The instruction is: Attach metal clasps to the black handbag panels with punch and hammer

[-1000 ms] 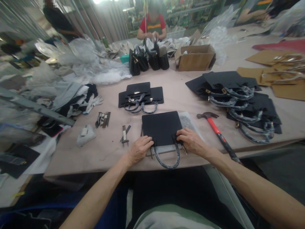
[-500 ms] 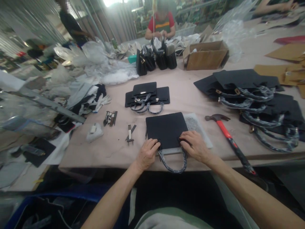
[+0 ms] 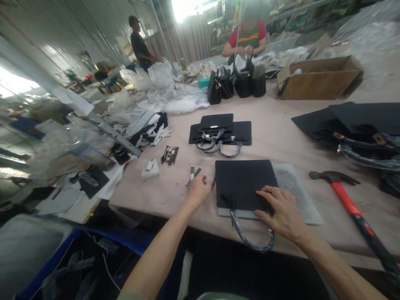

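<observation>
A flat black bag panel lies on a pale slab near the table's front edge. Its plastic-wrapped handle hangs past the slab toward me. My right hand rests on the panel's lower right, fingers spread and thumb apart, covering one handle end. To the left of the panel, my left hand is closed with curled fingers over small metal pieces; whatever it pinches is hidden. A thin dark rod lies between that hand and the panel.
A red-and-black claw hammer lies at the right, near more black bag parts. Smaller panels with handles lie behind. Metal strips and a white bundle sit left. Farther back are finished bags, a cardboard box and a seated person.
My left hand has left the handle end and moved left to the small metal pieces. My right hand stays on the panel with looser fingers. The view has swung left.
</observation>
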The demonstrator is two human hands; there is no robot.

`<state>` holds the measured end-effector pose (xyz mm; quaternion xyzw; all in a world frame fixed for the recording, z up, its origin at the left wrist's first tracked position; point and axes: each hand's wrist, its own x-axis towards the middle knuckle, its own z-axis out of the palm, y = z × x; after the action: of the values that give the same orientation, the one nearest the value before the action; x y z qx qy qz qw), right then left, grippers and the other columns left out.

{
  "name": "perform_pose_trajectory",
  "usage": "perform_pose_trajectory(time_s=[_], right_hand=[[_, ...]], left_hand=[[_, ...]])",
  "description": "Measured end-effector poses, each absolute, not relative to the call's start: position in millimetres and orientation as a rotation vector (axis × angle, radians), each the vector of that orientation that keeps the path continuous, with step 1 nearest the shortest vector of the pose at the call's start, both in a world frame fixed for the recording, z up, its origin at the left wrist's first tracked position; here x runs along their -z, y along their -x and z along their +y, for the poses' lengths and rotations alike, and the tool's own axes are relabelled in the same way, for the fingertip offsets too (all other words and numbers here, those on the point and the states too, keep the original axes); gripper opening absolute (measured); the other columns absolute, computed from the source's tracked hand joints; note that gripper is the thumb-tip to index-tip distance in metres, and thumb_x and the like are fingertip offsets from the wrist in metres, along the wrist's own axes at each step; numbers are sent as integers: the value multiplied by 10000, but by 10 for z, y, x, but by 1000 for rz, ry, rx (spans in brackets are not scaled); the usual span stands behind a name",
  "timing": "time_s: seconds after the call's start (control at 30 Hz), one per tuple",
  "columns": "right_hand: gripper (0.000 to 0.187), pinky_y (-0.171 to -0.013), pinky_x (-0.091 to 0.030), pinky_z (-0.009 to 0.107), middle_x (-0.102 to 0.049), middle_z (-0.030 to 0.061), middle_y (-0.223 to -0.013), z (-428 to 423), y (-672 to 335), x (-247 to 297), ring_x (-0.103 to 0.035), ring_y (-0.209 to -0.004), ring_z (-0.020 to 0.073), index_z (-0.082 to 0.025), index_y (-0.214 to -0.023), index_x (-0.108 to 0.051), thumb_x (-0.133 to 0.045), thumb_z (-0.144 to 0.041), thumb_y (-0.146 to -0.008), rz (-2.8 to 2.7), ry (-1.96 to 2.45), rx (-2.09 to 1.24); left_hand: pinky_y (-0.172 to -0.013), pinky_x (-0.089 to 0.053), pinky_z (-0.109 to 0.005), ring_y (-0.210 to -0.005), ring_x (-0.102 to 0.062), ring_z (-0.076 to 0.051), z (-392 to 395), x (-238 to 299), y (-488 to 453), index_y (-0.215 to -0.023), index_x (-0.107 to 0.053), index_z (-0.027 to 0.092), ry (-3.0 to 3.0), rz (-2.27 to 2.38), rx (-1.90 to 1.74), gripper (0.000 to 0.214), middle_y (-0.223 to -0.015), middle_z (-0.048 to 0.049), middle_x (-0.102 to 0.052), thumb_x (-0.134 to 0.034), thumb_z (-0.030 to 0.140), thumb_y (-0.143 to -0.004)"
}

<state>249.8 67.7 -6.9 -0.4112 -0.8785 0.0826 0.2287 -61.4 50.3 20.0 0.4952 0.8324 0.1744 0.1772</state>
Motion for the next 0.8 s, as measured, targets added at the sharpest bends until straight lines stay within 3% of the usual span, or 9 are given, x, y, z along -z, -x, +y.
perform_pose_trajectory(time_s=[0.13, 0.27, 0.37, 0.5, 0.63, 0.8], right_hand=[[477, -983, -404, 486, -614, 124, -1264, 687, -2502, 84, -543, -1162, 327, -215, -1234, -639, -640, -514, -862, -2428, 1109, -221], [472, -951, -415, 487, -630, 125, -1231, 724, -2511, 127, -564, -1126, 327, -224, -1225, -650, -620, -533, -869, -2408, 1074, -194], [465, -939, -420, 488, -635, 126, -1222, 739, -2510, 147, -572, -1112, 330, -229, -1214, -657, -612, -539, -871, -2393, 1054, -176], [463, -941, -422, 490, -634, 130, -1229, 725, -2504, 140, -568, -1118, 333, -227, -1213, -657, -608, -539, -875, -2391, 1070, -181], [478, -954, -424, 499, -629, 132, -1250, 718, -2506, 129, -563, -1133, 337, -218, -1222, -657, -602, -549, -883, -2403, 1094, -192], [488, -953, -425, 500, -629, 130, -1241, 723, -2506, 119, -568, -1135, 338, -214, -1228, -658, -594, -561, -890, -2404, 1089, -189]], left_hand=[[-863, -517, -350, -1063, -710, -297, 700, -262, 515, -1050, -752, 160, -1474, 2343, -326, 301, -1063, -157, -770, -668, 378, -860], [-845, -513, -344, -1051, -715, -296, 742, -287, 453, -989, -753, 150, -1527, 2379, -251, 211, -1045, -181, -764, -616, 276, -888], [-831, -516, -353, -1021, -722, -297, 680, -305, 514, -953, -746, 165, -1537, 2378, -255, 214, -1013, -171, -766, -575, 291, -930], [-855, -515, -377, -1030, -715, -297, 525, -354, 704, -1032, -707, 168, -1582, 2481, -303, 279, -1067, -163, -748, -502, 354, -996], [-925, -504, -384, -1120, -682, -320, 413, -405, 893, -1165, -649, 128, -1455, 2582, -123, 354, -1149, -201, -719, -623, 383, -921], [-882, -518, -371, -1094, -703, -329, 448, -409, 1052, -1164, -662, 129, -1277, 2548, -23, 348, -1113, -206, -739, -597, 232, -838]])
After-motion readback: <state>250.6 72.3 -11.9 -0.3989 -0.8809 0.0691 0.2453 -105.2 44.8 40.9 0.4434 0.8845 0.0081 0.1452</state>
